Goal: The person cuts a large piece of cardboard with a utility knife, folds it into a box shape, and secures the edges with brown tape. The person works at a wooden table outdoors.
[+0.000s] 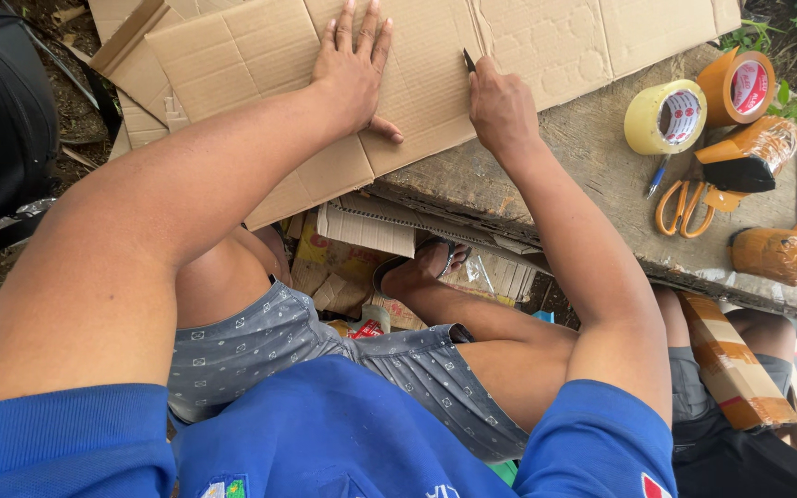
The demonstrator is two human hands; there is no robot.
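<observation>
Head view: flattened cardboard sheet lying on a wooden bench, pinned by the spread, flat left hand. Right hand grips a dark-tipped cutter at a crease; cutting appears barely begun. Tape rolls and orange scissors lie aside.
</observation>
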